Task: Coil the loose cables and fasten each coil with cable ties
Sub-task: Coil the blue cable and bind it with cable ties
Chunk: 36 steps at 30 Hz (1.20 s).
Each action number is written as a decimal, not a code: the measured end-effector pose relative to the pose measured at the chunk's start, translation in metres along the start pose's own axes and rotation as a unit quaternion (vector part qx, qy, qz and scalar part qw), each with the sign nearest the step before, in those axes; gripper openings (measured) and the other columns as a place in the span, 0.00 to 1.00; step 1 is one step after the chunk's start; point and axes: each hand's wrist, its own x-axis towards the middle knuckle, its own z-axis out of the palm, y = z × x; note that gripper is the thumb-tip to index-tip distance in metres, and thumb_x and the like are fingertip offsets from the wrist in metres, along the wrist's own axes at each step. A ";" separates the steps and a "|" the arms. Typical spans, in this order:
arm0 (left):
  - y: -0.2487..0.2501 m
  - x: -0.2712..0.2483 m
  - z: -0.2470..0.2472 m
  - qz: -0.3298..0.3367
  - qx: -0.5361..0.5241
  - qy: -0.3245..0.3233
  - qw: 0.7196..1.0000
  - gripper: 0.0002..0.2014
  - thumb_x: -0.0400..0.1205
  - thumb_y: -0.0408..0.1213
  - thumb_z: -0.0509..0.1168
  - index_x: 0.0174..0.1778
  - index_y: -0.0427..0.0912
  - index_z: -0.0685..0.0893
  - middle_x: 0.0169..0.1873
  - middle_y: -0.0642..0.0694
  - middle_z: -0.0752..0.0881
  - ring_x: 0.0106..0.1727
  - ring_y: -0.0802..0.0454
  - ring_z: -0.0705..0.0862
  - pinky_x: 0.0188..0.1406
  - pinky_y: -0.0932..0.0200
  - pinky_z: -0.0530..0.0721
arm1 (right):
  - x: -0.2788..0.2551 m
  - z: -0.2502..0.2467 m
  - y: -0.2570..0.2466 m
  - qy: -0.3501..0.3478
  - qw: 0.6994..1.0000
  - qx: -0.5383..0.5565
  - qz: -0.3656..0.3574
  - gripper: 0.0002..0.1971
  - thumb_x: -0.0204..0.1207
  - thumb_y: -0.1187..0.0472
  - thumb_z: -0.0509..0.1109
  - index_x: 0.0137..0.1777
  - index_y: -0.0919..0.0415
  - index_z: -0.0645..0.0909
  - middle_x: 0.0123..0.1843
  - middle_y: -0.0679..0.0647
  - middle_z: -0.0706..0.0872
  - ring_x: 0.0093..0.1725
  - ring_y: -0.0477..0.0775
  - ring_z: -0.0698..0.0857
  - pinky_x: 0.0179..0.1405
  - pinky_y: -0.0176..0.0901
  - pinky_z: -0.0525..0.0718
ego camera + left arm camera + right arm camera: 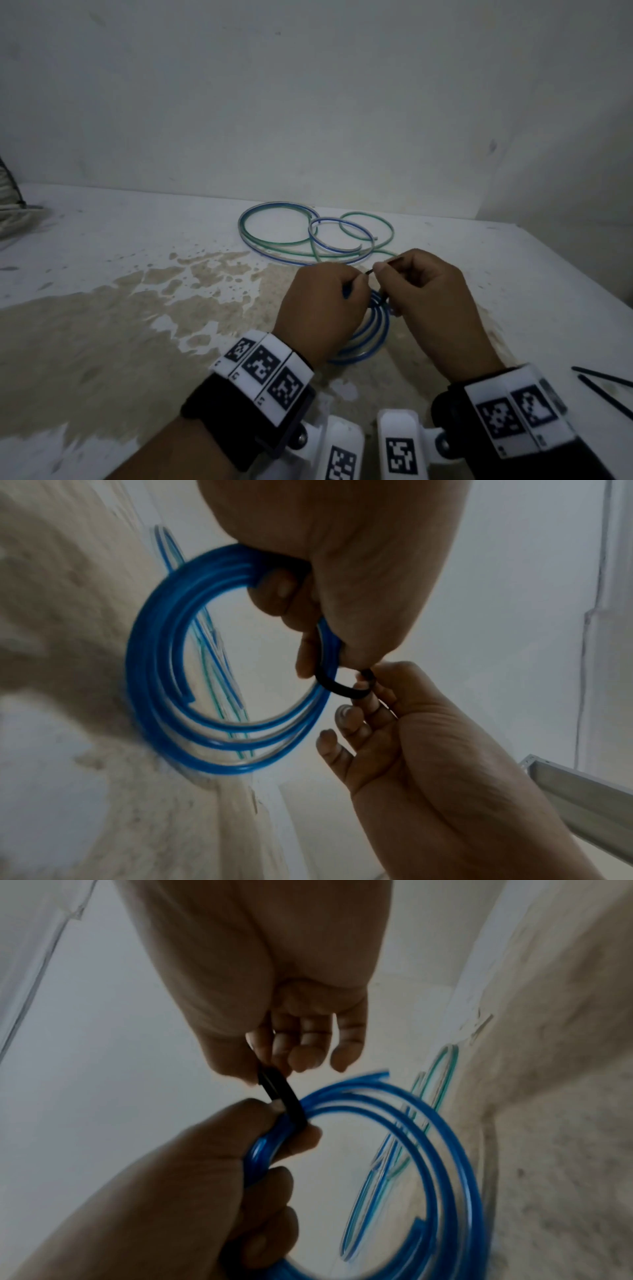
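**A:** What does the head view show?

**B:** Both hands meet above a worn white table (102, 246). The left hand (322, 305) has its fingers curled round a blue coil (370, 329) of cable, held on edge just above the surface. The right hand (431, 298) pinches a black cable tie (371, 271) between thumb and forefinger. Farther back, loose cables (308, 236), blue and green, lie unsorted near the wall. Two spare ties (603, 387) rest at the right edge.

**A:** And the left wrist view?

**B:** The left hand (342, 561) grips the blue coil (164, 674) at its top. The cable tie (337, 687) loops under the bundled strands, just below the left fingers. The right hand (404, 723) pinches one end; its other fingers are loosely spread.

**A:** The right wrist view?

**B:** The right hand (274, 988) comes from above, thumb and forefinger narrow on the cable tie (284, 1099). The tie runs down across the strands of the blue coil (428, 1150), crosswise to them, beside the left hand (205, 1177).

**A:** What does the next move depend on?

**B:** Probably this: the tie's long axis lies across the bundle, its free end pointing up toward the right fingers, which are nearest. Whether the tip has entered the tie's head, I cannot tell.
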 end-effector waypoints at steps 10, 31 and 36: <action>0.002 -0.002 0.004 -0.010 -0.036 -0.013 0.999 0.21 0.79 0.45 0.54 0.38 0.36 0.89 0.32 0.43 0.89 0.34 0.51 0.85 0.40 0.49 0.81 | 0.001 0.000 0.002 0.055 0.998 -0.028 0.003 0.10 0.75 0.62 0.72 0.32 0.61 0.84 0.28 0.50 0.86 0.28 0.43 0.83 0.27 0.28 0.77; 0.011 0.002 -0.006 -0.129 -0.233 -0.089 0.960 0.07 0.86 0.45 0.57 0.49 0.49 0.79 0.39 0.43 0.77 0.23 0.63 0.69 0.31 0.61 0.70 | 0.002 -0.007 -0.002 0.001 0.999 -0.030 -0.042 0.07 0.75 0.60 0.72 0.38 0.53 0.88 0.35 0.47 0.89 0.35 0.41 0.84 0.35 0.34 0.80; 0.008 0.002 -0.006 -0.133 -0.257 -0.060 0.955 0.05 0.82 0.42 0.64 0.51 0.51 0.84 0.37 0.46 0.76 0.24 0.64 0.72 0.27 0.69 0.68 | 0.004 -0.011 -0.004 0.009 0.997 -0.021 -0.069 0.14 0.76 0.62 0.71 0.34 0.41 0.83 0.38 0.40 0.87 0.34 0.39 0.84 0.36 0.29 0.79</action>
